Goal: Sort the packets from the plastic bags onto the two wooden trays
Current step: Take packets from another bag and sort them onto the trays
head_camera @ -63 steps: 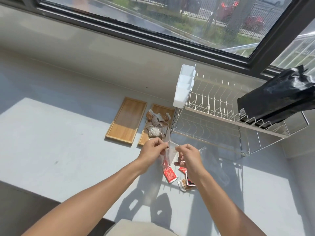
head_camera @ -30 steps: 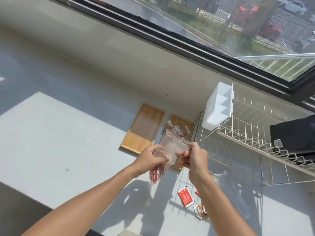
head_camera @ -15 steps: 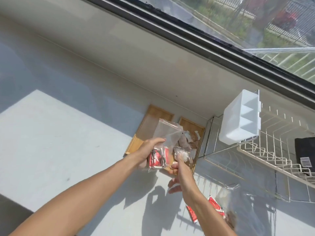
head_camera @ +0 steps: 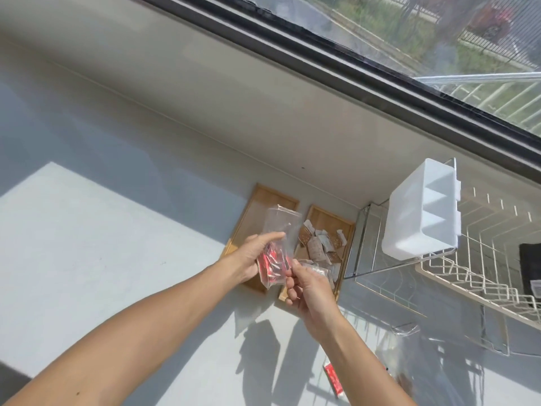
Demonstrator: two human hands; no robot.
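My left hand [head_camera: 249,259] grips a clear plastic bag [head_camera: 278,230] with several red packets [head_camera: 273,266] bunched at its lower end, held above the near end of the left wooden tray [head_camera: 257,200]. My right hand [head_camera: 307,291] touches the bag's lower corner with its fingertips, over the near end of the right wooden tray [head_camera: 325,218]. That tray holds several brown and white packets [head_camera: 317,247]. A loose red packet [head_camera: 333,382] lies on the counter near my right forearm.
A second clear plastic bag [head_camera: 401,356] lies crumpled on the counter at lower right. A wire dish rack [head_camera: 480,273] with a white plastic caddy [head_camera: 424,212] stands right of the trays. The wall and window run along the back.
The bag has been lifted from the counter and carried over the trays. My right hand let go of the bag's top and now meets its lower corner. The view swung left.
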